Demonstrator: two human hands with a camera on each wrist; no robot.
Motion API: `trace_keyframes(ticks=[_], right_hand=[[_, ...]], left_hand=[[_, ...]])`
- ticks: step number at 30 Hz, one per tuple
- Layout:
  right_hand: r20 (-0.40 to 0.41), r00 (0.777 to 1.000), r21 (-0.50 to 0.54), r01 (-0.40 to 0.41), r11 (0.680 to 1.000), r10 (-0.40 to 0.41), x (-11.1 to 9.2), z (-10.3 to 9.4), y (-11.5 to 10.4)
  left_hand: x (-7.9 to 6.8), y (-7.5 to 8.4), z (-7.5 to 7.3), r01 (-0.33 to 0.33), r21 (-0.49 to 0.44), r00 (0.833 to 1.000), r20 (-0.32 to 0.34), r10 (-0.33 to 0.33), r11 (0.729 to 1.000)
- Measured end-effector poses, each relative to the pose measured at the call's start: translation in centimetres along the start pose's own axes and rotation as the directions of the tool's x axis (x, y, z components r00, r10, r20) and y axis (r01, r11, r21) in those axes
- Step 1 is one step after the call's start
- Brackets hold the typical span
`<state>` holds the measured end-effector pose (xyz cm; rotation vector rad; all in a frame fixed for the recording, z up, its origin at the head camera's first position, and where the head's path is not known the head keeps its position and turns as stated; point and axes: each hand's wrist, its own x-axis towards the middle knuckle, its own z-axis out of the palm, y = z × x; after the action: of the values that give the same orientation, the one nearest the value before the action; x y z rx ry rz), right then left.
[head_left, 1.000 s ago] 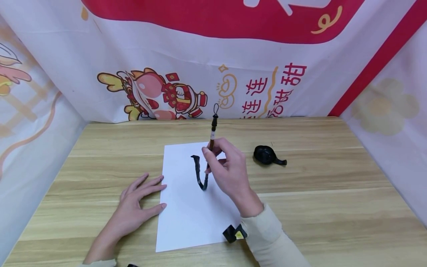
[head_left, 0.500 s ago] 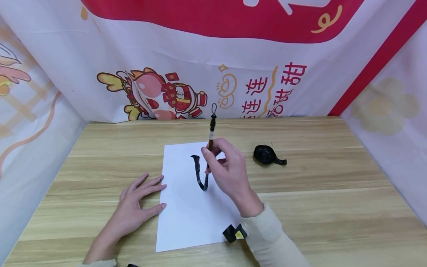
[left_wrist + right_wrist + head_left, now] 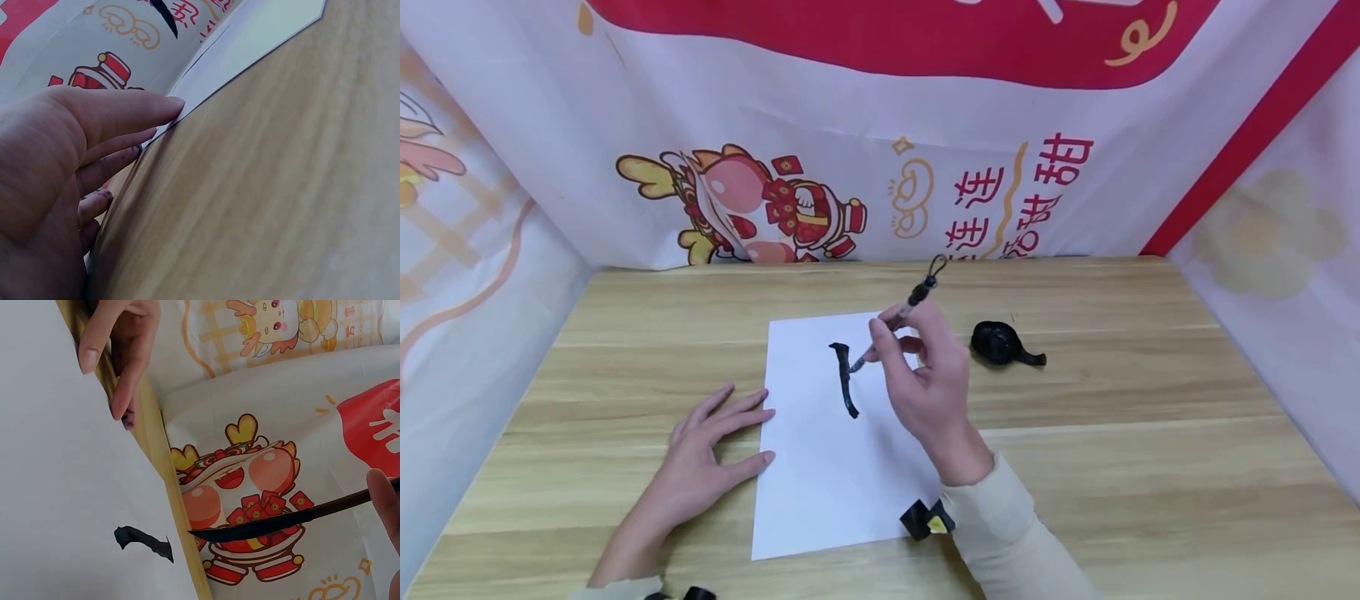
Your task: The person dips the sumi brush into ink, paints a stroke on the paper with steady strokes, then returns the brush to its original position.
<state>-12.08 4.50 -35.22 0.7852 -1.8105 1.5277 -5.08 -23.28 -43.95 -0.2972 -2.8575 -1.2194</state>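
My right hand [image 3: 928, 375] pinches the handle of a writing brush [image 3: 919, 292], which leans with its top to the right. In the right wrist view the brush's dark, pointed bristles [image 3: 262, 526] are off the paper. On the white sheet of paper [image 3: 820, 500] is one black ink stroke [image 3: 844, 383], slightly bent, running downward. The left hand [image 3: 700, 462] lies with spread fingers at the sheet's left edge. Seen from the left wrist, its thumb [image 3: 140, 112] rests on the paper's margin.
A small black dish with a short handle [image 3: 997, 344] stands on the wooden table [image 3: 1150, 475], right of the paper. Printed cloth [image 3: 820, 92] with red and cartoon patterns hangs behind the table and at both sides. A black wrist camera [image 3: 917, 521] overlaps the sheet's lower right corner.
The brush has come up from the lower end of the stroke and tilted over to the right, its tip now up and left. The right hand has shifted slightly right; the left hand stays.
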Motion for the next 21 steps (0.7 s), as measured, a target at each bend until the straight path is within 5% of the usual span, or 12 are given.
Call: trace_keyframes(ticks=[21], right_hand=[[-0.017, 0.994, -0.03, -0.106, 0.994, 0.106, 0.11, -0.12, -0.28]], left_hand=[[0.04, -0.11, 0.04, -0.001, 0.012, 1.0, 0.0, 0.001, 1.0]])
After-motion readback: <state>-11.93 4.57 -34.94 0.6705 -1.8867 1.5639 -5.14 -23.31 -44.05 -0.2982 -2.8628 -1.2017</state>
